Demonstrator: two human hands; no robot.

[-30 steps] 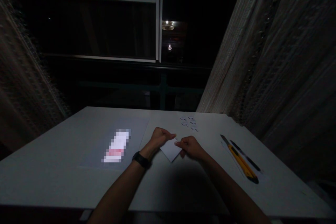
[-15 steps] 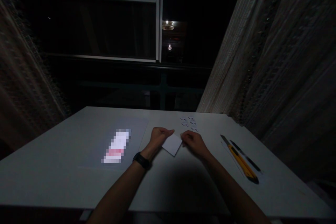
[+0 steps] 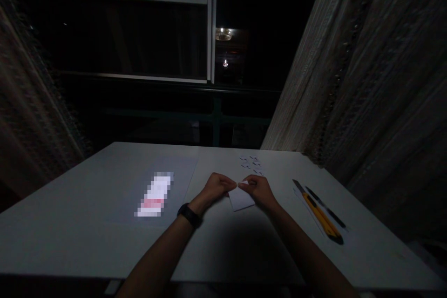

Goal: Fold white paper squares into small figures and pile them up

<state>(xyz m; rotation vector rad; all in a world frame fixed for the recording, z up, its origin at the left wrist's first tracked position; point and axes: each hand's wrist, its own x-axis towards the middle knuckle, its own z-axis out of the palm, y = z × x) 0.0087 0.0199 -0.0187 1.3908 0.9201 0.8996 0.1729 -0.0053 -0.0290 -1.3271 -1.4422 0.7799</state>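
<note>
A small square of white paper is held just above the table, its near edge hanging toward me. My left hand pinches its upper left part between thumb and fingers, a dark band round that wrist. At the upper right, my right hand has its thumb on the paper and its fingers curled behind. The two thumb tips nearly meet at the far edge. Beyond my right hand lie several small dark-marked pieces, too small to make out.
A yellow box cutter and a dark pen lie at the right of the white table. A glowing, pixelated screen rests on a pale sheet at the left. Curtains flank a dark window.
The paper has turned from a diamond position and shifted slightly right. My hands have come closer together, and my right thumb now lies over the paper.
</note>
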